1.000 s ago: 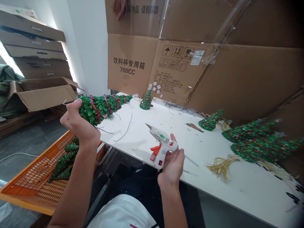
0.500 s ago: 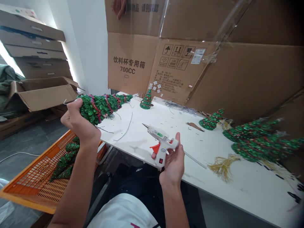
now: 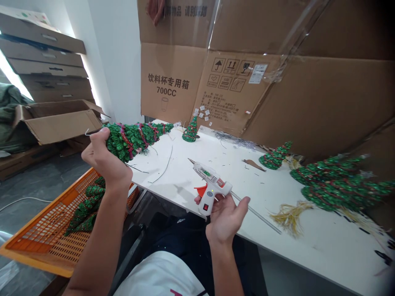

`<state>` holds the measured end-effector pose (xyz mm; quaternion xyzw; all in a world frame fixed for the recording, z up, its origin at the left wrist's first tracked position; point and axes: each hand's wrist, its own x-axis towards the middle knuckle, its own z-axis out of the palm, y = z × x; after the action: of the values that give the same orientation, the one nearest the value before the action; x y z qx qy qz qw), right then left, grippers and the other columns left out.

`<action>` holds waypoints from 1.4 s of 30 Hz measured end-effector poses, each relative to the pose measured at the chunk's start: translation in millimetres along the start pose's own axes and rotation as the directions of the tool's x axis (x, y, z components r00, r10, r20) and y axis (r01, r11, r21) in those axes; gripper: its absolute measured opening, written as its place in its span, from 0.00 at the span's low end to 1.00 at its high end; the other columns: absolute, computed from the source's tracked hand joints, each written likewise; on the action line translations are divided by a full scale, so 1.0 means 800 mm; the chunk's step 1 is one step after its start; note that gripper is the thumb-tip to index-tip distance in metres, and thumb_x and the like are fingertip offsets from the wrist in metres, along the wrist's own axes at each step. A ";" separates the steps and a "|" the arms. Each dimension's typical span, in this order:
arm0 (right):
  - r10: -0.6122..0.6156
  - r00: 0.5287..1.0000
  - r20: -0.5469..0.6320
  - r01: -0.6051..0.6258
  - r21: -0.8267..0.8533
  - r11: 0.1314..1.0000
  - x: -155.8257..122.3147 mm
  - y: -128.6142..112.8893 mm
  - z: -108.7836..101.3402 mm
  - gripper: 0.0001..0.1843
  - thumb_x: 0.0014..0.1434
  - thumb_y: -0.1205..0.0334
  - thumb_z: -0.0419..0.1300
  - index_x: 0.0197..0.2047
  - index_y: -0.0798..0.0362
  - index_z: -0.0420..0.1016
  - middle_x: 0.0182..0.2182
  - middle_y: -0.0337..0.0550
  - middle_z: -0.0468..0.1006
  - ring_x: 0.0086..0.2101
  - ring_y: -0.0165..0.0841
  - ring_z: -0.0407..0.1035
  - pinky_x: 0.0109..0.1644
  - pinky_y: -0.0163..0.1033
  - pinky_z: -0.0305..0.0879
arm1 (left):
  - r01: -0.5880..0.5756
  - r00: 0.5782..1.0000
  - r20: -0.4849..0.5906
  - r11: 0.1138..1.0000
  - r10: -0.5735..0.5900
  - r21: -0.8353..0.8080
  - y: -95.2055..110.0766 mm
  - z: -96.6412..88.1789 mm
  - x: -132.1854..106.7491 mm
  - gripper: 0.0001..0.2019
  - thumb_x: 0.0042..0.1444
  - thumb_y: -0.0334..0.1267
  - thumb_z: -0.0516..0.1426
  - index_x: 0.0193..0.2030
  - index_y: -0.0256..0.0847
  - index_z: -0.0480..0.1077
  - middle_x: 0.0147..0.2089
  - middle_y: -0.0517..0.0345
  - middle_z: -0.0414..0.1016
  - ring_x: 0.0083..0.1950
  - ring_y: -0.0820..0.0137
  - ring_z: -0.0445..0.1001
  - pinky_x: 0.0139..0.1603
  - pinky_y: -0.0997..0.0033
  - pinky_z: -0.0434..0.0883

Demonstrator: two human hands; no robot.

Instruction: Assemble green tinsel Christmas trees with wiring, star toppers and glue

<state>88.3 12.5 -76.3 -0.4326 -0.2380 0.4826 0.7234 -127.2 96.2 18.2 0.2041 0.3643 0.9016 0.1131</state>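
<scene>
My left hand (image 3: 105,158) is closed round the base of a green tinsel Christmas tree (image 3: 135,139). The tree lies on its side in the air, its tip pointing right, with red-pink garland wound about it and a bent wire end sticking out by my thumb. In my right hand (image 3: 226,218) rests a white hot glue gun (image 3: 212,185) with an orange-red trigger. Its nozzle points up and left, and a long glue stick (image 3: 259,216) juts from its back. My fingers support the handle while the thumb is held away from it.
Several small green trees stand or lie on the white table (image 3: 197,154), among them one small tree (image 3: 189,129) at the back. Yellow string (image 3: 288,218) and wire scraps lie about. An orange crate (image 3: 40,234) with trees is at left. Cardboard sheets (image 3: 173,61) wall the back.
The glue gun has tilted a little in my right hand, and the thumb has swung outward to the right. More of the glue stick shows. The left hand with the tree has barely shifted.
</scene>
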 end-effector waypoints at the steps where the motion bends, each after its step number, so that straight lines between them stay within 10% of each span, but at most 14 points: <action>1: -0.017 1.000 -0.002 0.017 -0.009 1.000 -0.001 0.000 0.001 0.51 0.64 0.17 0.44 0.66 0.53 0.72 0.30 0.42 0.82 0.23 0.40 0.78 0.28 0.42 0.72 | 0.000 0.998 -0.065 0.998 -0.004 -0.057 0.001 0.001 -0.001 0.19 0.44 0.45 0.62 0.23 0.45 0.52 0.32 0.64 0.51 0.40 0.71 0.66 0.40 0.70 0.69; 25: -0.102 0.981 -0.165 0.102 -0.005 0.995 -0.001 -0.002 0.004 0.36 0.69 0.38 0.57 0.77 0.34 0.66 0.62 0.45 0.78 0.29 0.30 0.79 0.26 0.39 0.78 | 0.022 0.995 -0.092 0.978 -0.042 -0.209 0.007 0.003 -0.005 0.18 0.41 0.37 0.66 0.17 0.43 0.59 0.26 0.67 0.49 0.34 0.73 0.66 0.39 0.71 0.70; 33: -0.040 0.995 -0.093 0.041 0.015 0.999 -0.001 0.006 -0.002 0.48 0.62 0.19 0.53 0.58 0.56 0.81 0.34 0.47 0.83 0.25 0.36 0.75 0.28 0.39 0.70 | 0.012 0.993 -0.112 0.976 -0.037 -0.217 0.006 0.004 -0.005 0.17 0.39 0.37 0.67 0.16 0.43 0.59 0.25 0.67 0.51 0.34 0.72 0.67 0.38 0.71 0.69; 38: -0.005 0.999 0.035 0.008 -0.095 0.995 0.002 0.011 -0.005 0.31 0.52 0.44 0.80 0.51 0.55 0.83 0.31 0.40 0.81 0.34 0.34 0.74 0.40 0.37 0.72 | 0.011 0.995 -0.097 0.979 -0.031 -0.205 0.002 0.002 -0.002 0.18 0.40 0.38 0.66 0.15 0.44 0.59 0.25 0.66 0.51 0.35 0.70 0.68 0.40 0.69 0.70; 42: 0.156 0.982 0.106 -0.148 -0.078 0.986 -0.002 0.012 -0.004 0.31 0.51 0.50 0.82 0.56 0.51 0.83 0.36 0.38 0.81 0.36 0.30 0.72 0.37 0.32 0.70 | 0.010 0.995 -0.093 0.987 -0.025 -0.163 -0.006 -0.001 0.002 0.11 0.39 0.40 0.66 0.19 0.41 0.68 0.27 0.65 0.58 0.36 0.70 0.70 0.41 0.68 0.69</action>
<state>85.6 11.4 -86.2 -0.4467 -0.2612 0.5513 0.6545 -129.0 99.4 15.1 0.1483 0.2962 0.9359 0.1199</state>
